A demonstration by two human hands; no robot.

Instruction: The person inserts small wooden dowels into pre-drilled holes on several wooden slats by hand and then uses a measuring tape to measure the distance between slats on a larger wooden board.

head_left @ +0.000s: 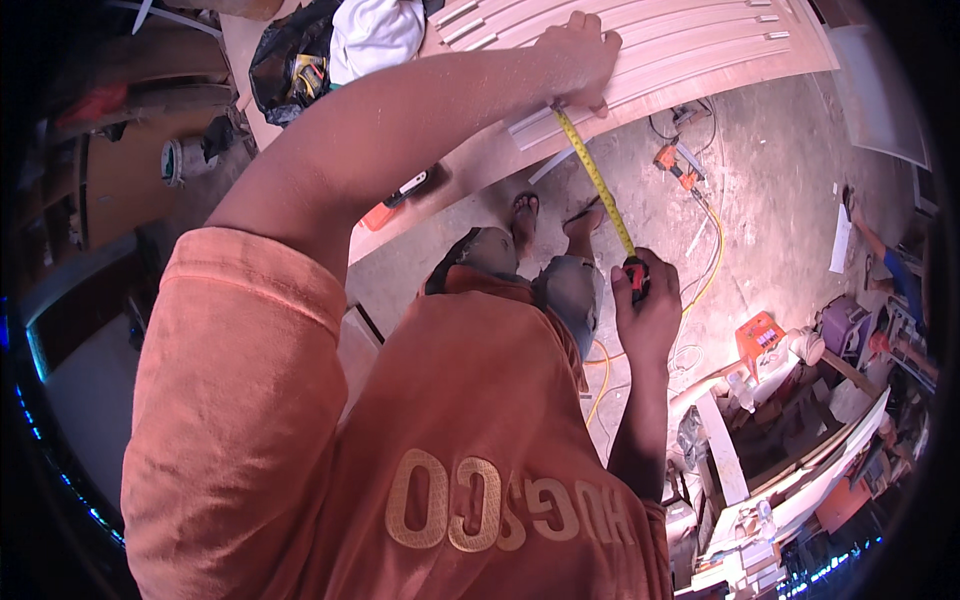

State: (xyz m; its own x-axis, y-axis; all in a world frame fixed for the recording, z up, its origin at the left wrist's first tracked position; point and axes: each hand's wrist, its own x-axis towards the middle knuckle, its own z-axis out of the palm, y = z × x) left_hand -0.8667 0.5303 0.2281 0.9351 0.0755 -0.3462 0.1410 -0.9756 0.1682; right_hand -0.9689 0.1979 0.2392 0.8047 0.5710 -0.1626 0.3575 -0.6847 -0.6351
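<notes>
My right hand (650,305) is wrapped round a red and black tape measure (634,272), held above the floor in front of my legs. Its yellow blade (600,185) is pulled out and runs up and to the left. The blade's far end meets the near side of my left hand (582,58), whose bent fingers close over it and hide the tip. That hand rests on a pale wooden panel (690,62) lined with long, slightly curved strips, and the blade crosses the panel's near edge. My left forearm reaches across from the left.
An orange power tool (678,168) lies on the concrete floor (770,190) with a yellow hose (718,245). A black bag (285,70) and white cloth (375,38) sit left of the panel. At right are an orange case (760,335), boards and another person's arm (872,240).
</notes>
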